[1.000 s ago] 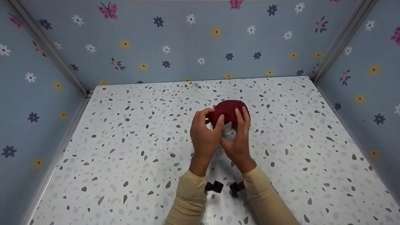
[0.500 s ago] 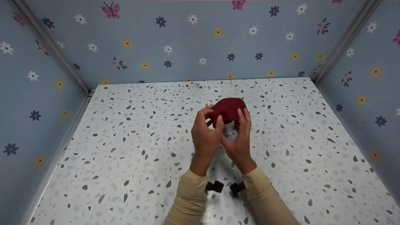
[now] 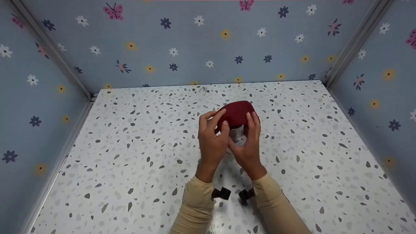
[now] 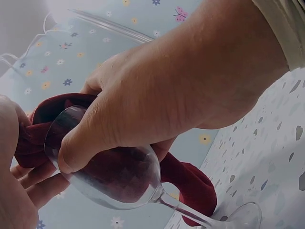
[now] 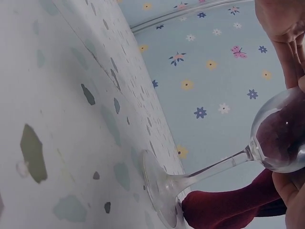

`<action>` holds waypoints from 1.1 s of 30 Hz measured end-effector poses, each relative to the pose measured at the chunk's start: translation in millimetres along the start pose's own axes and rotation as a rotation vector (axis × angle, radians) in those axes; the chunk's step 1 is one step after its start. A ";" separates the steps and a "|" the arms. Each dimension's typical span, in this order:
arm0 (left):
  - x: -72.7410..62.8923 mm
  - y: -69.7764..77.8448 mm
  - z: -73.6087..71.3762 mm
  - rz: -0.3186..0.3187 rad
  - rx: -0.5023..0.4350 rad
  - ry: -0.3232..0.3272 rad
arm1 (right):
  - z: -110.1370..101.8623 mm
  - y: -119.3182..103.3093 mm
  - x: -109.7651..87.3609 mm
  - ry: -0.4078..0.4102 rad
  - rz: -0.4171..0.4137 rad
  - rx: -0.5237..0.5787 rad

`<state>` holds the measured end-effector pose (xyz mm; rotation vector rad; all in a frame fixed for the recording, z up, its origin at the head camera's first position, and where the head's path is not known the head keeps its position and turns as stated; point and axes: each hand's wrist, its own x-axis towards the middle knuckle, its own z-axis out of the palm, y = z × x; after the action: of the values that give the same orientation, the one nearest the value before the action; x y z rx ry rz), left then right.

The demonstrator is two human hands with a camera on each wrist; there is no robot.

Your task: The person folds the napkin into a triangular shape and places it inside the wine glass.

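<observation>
A stemmed wine glass (image 4: 128, 193) stands with its foot on the speckled table (image 3: 139, 169). A dark red cloth (image 3: 237, 112) covers its top in the head view, and one end hangs behind the stem (image 5: 209, 174) in the right wrist view. From the left, my left hand (image 3: 213, 139) pinches the cloth at the rim; its thumb lies against the glass near the rim in the left wrist view. My right hand (image 3: 248, 149) holds the bowl from the right, its fingers over the cloth. Most of the bowl is hidden by hands and cloth in the head view.
Blue panels (image 3: 208, 42) with flowers and butterflies enclose the back and both sides of the table. Metal strips (image 3: 357, 42) run along their corners. Black mounts (image 3: 224, 193) sit at the wrists, close to each other.
My left hand's index finger has moved up over the cloth, and its thumb has shifted slightly left. The cloth's top has changed shape and lifted a little. My right hand stays in place.
</observation>
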<state>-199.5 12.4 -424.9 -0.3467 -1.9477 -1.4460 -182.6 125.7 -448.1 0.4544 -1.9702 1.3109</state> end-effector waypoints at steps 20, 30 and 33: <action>0.9 -3.8 -2.0 -0.069 -0.060 0.085 | 3.5 36.1 -9.3 -0.026 0.003 -0.023; 1.1 -4.1 -1.0 0.027 0.005 0.066 | 3.7 34.6 -9.6 -0.042 -0.003 -0.020; 1.1 -5.5 -0.8 0.033 0.012 0.072 | 3.5 35.4 -9.9 -0.047 -0.010 -0.026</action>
<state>-203.2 9.6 -428.2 -0.3158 -1.8842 -1.4055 -199.5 136.5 -479.0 0.4860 -2.0181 1.2775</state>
